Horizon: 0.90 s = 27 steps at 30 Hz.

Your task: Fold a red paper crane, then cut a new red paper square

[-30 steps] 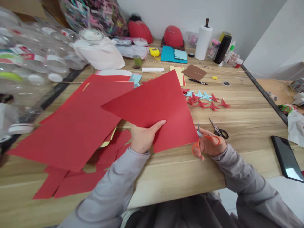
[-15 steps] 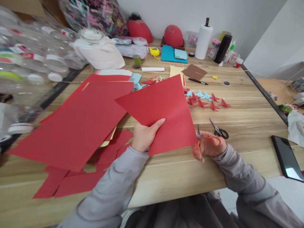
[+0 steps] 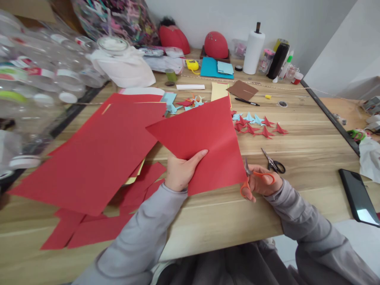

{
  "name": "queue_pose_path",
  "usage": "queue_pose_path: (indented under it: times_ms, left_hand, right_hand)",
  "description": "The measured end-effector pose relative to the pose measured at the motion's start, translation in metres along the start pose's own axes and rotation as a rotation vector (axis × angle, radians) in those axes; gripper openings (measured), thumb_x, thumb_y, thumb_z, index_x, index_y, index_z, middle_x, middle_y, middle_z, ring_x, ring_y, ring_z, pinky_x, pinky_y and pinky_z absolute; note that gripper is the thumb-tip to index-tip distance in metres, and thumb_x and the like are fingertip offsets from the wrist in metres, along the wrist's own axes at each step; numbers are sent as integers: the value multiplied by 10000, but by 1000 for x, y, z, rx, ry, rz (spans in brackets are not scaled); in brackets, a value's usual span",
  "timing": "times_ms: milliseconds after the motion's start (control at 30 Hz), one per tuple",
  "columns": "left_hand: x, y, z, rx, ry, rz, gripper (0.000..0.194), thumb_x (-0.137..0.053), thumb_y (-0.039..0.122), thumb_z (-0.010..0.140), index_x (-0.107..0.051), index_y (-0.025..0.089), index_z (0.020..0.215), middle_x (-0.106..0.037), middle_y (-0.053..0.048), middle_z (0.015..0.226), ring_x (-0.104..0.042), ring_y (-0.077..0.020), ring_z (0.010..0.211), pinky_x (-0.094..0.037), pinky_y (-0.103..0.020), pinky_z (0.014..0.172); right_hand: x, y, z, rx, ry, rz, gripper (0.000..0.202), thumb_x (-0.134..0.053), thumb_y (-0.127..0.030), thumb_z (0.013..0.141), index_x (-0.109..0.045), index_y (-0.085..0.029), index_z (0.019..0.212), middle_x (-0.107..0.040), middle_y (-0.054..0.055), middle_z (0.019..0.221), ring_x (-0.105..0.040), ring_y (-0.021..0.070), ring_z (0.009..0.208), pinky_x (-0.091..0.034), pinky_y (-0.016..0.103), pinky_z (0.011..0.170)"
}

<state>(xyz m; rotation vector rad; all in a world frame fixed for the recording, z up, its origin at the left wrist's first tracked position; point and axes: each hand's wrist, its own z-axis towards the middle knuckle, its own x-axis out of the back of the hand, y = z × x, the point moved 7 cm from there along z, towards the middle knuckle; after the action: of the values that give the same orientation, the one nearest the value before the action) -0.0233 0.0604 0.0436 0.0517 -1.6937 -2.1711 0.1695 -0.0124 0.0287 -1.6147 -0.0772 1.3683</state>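
A red paper sheet (image 3: 208,134) is raised over the table, with my left hand (image 3: 184,170) pinching it, thumb on top near its lower middle. My right hand (image 3: 264,182) holds orange-handled scissors (image 3: 247,171) whose blades are spread at the sheet's lower right corner. Larger red sheets (image 3: 97,154) lie to the left, over smaller red pieces (image 3: 97,229). Beyond the held sheet sit several folded red and light blue paper shapes (image 3: 251,128). Black-handled scissors (image 3: 276,164) rest just past my right hand.
Clear plastic bottles (image 3: 69,79) crowd the left side. At the back stand a white roll (image 3: 253,53) and a black bottle (image 3: 278,61), near a blue folder (image 3: 210,68) and a yellow tape measure (image 3: 192,65). A phone (image 3: 358,198) lies at the right edge.
The scissors' blades have tilted left, closer to the sheet's corner. The held sheet has shifted slightly right and its top corner a little down.
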Motion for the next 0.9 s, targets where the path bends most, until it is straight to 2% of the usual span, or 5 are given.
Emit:
queue_pose_path:
  times_ms: [133, 267, 367, 667, 900]
  left_hand:
    - [4, 11, -3, -75, 72, 38, 400, -762, 320, 613, -649, 167, 965, -698, -88, 969, -640, -243, 992, -482, -423, 975]
    - [7, 18, -6, -138, 137, 69, 380, -752, 323, 624, -650, 169, 957, -694, -86, 963, -642, -229, 984, -467, -406, 994]
    - [9, 23, -8, -183, 156, 99, 386, -754, 328, 617, -654, 169, 954, -694, -87, 969, -626, -235, 1021, -449, -415, 1010]
    - [13, 21, -7, -197, 197, 90, 358, -730, 335, 656, -648, 162, 958, -688, -85, 1000, -612, -227, 1051, -467, -388, 992]
    - [15, 25, -6, -211, 213, 98, 345, -737, 331, 647, -651, 164, 936, -691, -84, 972, -598, -240, 1075, -365, -430, 1081]
  right_hand:
    - [-1, 1, 0, 12, 4, 3, 488, -661, -498, 707, -546, -144, 1022, -677, 68, 705, -594, 152, 561, -407, 240, 483]
    - [-7, 3, 0, 43, -52, 85, 460, -587, -542, 758, -565, -145, 989, -668, 53, 703, -556, 130, 513, -385, 247, 485]
    - [-7, 7, 1, 36, -73, 132, 466, -612, -541, 746, -554, -151, 996, -679, 67, 740, -549, 120, 493, -376, 237, 469]
    - [-1, 8, 1, 2, 9, 106, 534, -688, -521, 696, -512, -147, 1034, -685, 81, 810, -637, 152, 626, -434, 248, 553]
    - [0, 2, 5, 45, 94, 83, 534, -715, -476, 697, -509, -142, 1060, -690, 85, 865, -647, 150, 697, -466, 258, 612]
